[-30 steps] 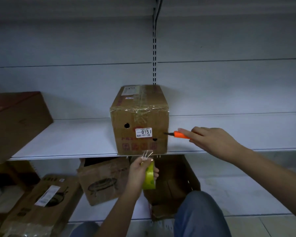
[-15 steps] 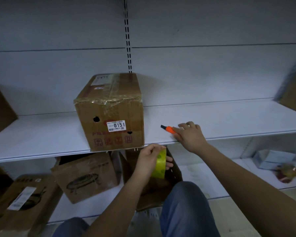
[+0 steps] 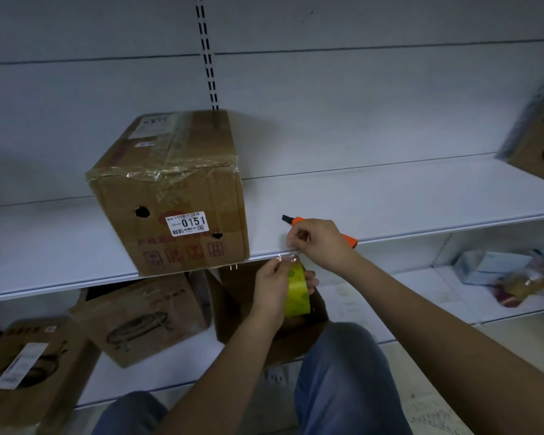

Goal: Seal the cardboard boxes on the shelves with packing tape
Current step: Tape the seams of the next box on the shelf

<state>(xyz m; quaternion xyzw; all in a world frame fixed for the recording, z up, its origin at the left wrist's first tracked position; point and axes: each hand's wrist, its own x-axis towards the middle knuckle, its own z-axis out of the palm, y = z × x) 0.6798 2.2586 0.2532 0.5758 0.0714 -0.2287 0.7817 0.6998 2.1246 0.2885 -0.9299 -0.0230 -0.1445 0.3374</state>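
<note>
My left hand point(image 3: 272, 288) grips the tape roll point(image 3: 297, 291) just below the shelf edge point(image 3: 421, 235), right of the taped box point(image 3: 170, 196). My right hand point(image 3: 319, 243) pinches the thin, clingy tape end; the light, stiff roll is best held by its rim.

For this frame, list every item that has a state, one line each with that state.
Box 0151: closed, taped over the top, upright on the shelf.
Tape roll: gripped by the left hand.
Right hand: pinching at the tape's end.
Orange cutter: lying on the shelf, unheld.
Lower middle box: open.
</note>
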